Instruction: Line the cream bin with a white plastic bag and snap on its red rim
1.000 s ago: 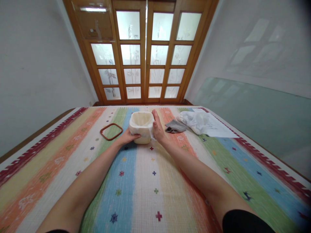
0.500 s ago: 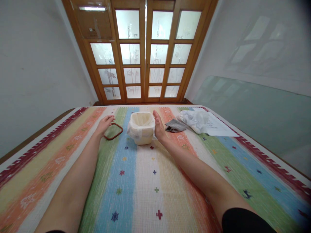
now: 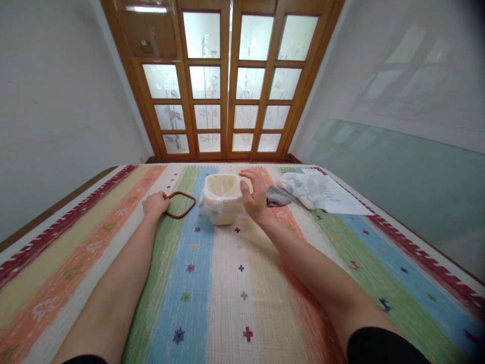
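Observation:
A small cream bin (image 3: 222,199) lined with a white plastic bag stands on the striped cloth (image 3: 227,283) covering the table. My left hand (image 3: 154,204) is closed on the left corner of a brown square ring (image 3: 181,204) that lies left of the bin. My right hand (image 3: 255,196) hovers at the bin's right side, lifted a little, with its fingers apart and nothing in them.
A grey rag (image 3: 277,196), a crumpled white plastic bag (image 3: 306,188) and a sheet of paper (image 3: 341,199) lie at the back right. Wooden glass-paned doors (image 3: 227,81) stand behind the table. A glass panel (image 3: 397,177) leans along the right wall.
My left hand left the bin, moved left and closed on the brown ring. My right hand lifted off the bin's right side and spread its fingers.

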`<action>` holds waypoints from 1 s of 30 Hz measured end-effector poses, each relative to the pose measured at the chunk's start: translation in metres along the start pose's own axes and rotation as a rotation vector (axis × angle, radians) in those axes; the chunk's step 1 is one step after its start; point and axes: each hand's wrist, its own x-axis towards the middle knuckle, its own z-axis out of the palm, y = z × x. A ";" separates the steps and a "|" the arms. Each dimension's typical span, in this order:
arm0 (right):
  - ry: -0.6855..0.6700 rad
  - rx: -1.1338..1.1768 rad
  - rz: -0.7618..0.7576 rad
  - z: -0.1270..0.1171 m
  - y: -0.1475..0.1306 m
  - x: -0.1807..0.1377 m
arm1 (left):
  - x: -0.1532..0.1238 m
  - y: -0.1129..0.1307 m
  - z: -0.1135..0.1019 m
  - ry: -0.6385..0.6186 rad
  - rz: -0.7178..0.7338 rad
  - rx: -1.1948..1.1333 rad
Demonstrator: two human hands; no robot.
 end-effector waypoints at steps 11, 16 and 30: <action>-0.503 -0.300 -0.144 0.019 -0.059 -0.027 | 0.004 0.012 -0.020 0.295 -0.090 -0.561; -0.497 -0.262 -0.165 0.020 -0.044 -0.025 | -0.006 0.043 -0.040 0.296 -0.110 -0.862; -0.260 -0.092 -0.164 -0.003 -0.019 0.002 | -0.070 0.125 -0.092 0.102 0.318 -1.156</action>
